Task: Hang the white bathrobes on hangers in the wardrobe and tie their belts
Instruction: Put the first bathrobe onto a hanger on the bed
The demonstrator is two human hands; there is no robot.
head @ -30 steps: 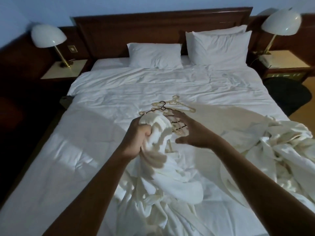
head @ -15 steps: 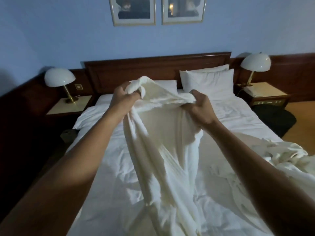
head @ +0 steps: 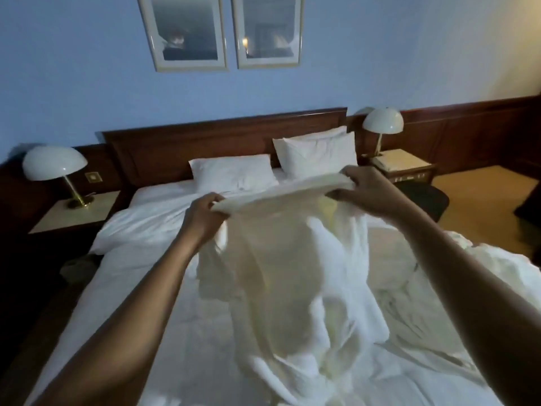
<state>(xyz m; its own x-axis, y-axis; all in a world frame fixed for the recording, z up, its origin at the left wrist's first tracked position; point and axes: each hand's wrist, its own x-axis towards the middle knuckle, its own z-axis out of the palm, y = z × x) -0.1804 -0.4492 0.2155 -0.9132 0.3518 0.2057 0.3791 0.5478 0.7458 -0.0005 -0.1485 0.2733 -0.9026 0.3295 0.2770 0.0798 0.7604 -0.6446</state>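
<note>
Lamp (head: 54, 164) stands on a nightstand (head: 73, 213) left of the bed (head: 140, 288). Left hand (head: 205, 215) pinches the left end of the robe (head: 292, 273) at its top edge, fingers curled over the fabric. Robe is held above the bed, top edge stretched between both hands, body hanging, lower part crumpled on the sheet. Right hand (head: 371, 191) grips the right end, fingers curled over the fold. Farther right, a rumpled white heap (head: 497, 276) lies on the bed.
</note>
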